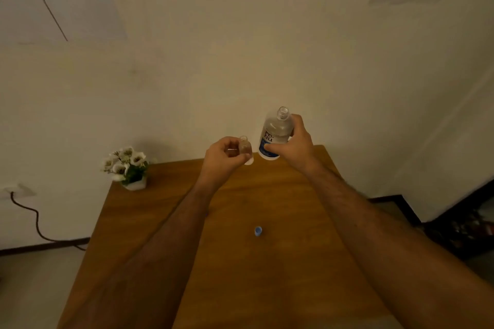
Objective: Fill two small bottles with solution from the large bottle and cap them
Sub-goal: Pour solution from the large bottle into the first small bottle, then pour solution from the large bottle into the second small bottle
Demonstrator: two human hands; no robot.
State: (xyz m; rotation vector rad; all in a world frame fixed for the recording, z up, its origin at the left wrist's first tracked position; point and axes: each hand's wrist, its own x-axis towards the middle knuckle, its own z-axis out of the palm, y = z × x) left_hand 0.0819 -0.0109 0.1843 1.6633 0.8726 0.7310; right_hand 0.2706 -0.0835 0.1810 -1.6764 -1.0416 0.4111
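Blue cap (258, 231) lies alone mid-tabletop (149, 222). Beyond it, left hand (223, 159) curls fingers round an uncapped small bottle (244, 145), raised. Just beside, right hand (294, 143) grips the open large solution bottle (274, 133), upright, above the far edge.

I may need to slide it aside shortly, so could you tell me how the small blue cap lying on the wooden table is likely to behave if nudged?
The small blue plastic cap looks tiny, so probably very light and easily flicked. It seems round, so it may roll across the smooth wooden table.
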